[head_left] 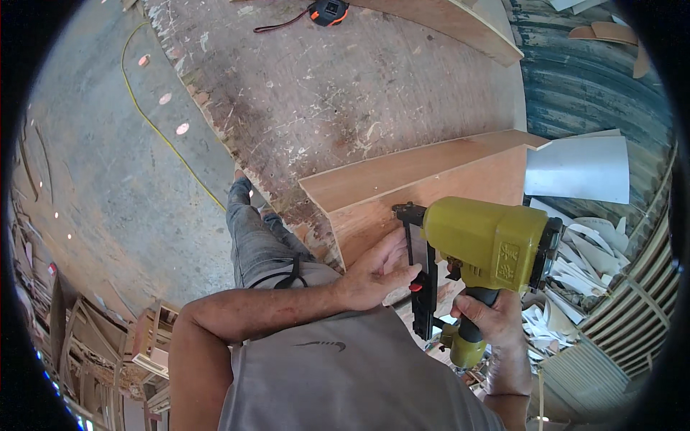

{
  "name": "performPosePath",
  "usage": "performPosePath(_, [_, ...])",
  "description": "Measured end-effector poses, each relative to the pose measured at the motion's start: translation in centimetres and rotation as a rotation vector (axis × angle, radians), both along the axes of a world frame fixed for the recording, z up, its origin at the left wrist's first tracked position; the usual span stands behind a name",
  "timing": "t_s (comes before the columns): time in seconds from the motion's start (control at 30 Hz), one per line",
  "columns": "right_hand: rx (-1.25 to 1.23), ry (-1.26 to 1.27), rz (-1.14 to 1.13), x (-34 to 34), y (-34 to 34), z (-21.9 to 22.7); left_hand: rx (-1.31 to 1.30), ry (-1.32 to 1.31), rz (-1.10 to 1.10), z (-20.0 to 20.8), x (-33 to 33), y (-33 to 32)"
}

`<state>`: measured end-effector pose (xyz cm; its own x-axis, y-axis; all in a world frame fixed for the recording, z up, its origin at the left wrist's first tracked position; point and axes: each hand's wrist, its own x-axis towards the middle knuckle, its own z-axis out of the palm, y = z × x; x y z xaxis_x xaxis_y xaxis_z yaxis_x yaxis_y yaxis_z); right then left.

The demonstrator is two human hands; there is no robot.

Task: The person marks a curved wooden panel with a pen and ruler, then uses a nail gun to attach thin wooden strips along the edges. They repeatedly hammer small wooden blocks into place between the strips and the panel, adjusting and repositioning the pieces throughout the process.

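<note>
My right hand is wrapped round the dark grip of an olive-green pneumatic nail gun. The gun's black nose meets the face of a plywood panel, and its long black magazine points down toward me. My left hand lies beside the magazine, fingers stretched along the panel and thumb apart from them near a red latch. The magazine partly hides the fingertips. A second plywood strip joins the panel along its far edge, forming an angled piece on the worktable.
A tape measure with a wrist strap lies at the table's far side, near another plywood piece. White sheet offcuts are heaped on the right. A yellow hose crosses the concrete floor on the left. Wooden frames stand at lower left.
</note>
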<state>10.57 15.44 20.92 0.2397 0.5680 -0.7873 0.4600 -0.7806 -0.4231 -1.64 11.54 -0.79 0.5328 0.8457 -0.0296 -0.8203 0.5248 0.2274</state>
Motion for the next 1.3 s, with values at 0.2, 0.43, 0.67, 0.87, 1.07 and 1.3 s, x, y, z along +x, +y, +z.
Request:
performPosePath(0.2, [-0.061,-0.067,0.024,-0.2,-0.1,-0.2,-0.004,-0.047,0.037,0.1,-0.2,0.2])
performPosePath(0.43, [-0.035,-0.034,0.035,-0.2,0.1,-0.4,0.005,-0.019,0.009,-0.5,0.1,-0.2])
performPosePath(0.67, [-0.031,-0.019,0.024,-0.2,0.2,-0.5,0.041,-0.019,0.04,-0.6,0.2,-0.3])
performPosePath(0.87, [-0.036,-0.087,0.045,-0.1,0.2,-0.4,0.058,0.019,0.053,-0.2,-0.1,-0.3])
performPosePath(1.07, [0.086,-0.017,-0.049,-0.9,0.1,0.2,0.168,0.194,-0.004,0.5,-1.4,0.9])
performPosePath(1.3, [0.008,-0.011,-0.032,-1.0,-0.4,0.1,0.108,0.094,0.036,0.5,-1.3,-0.4])
